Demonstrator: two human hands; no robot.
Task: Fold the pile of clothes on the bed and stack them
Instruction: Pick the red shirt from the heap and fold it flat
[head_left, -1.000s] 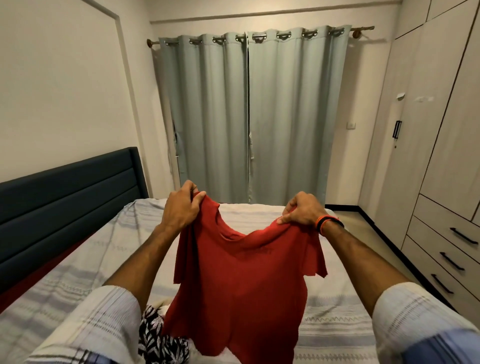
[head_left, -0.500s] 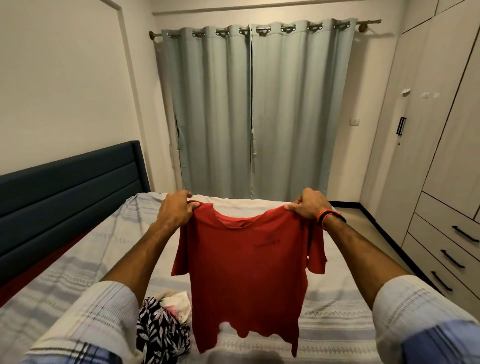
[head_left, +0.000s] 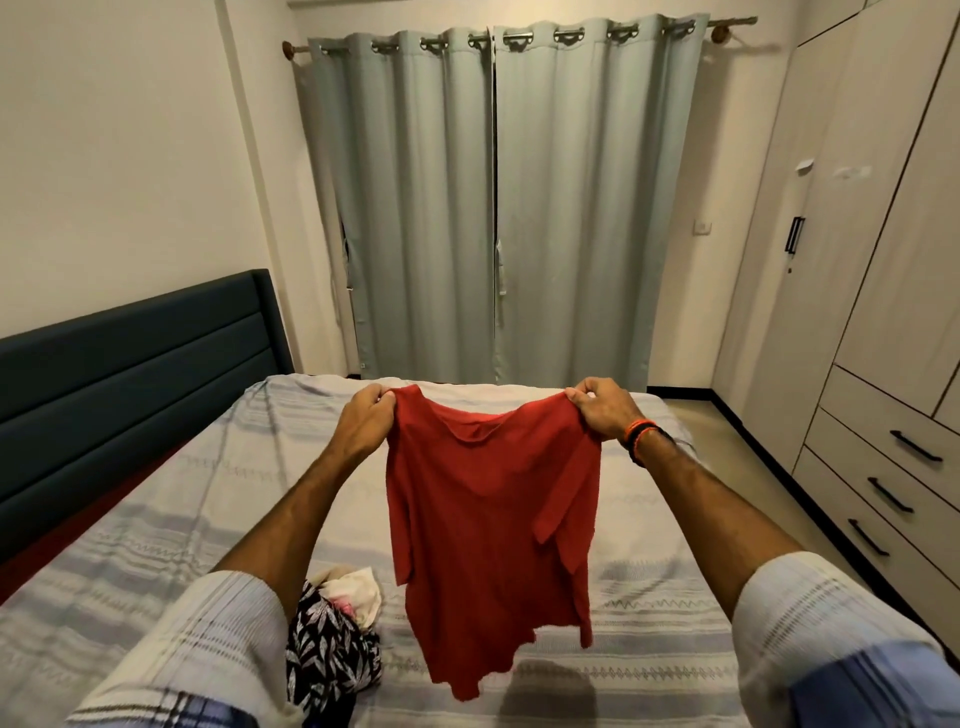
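— 2 hands on it?
— Yes: left hand (head_left: 366, 415) and right hand (head_left: 602, 410) each pinch a shoulder of the red T-shirt (head_left: 488, 525), hanging above the bed (head_left: 649, 587).

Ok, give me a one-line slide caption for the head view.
Both hands, left and right, hold a red T-shirt by its shoulders above the striped bed.

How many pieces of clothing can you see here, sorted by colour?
Red: 1, the red T-shirt held up by the left hand and right hand.
Black with white leaf print: 1, the patterned garment on the bed.
Cream with some pink: 1, the pale garment lying on it.
Total: 3 visible.
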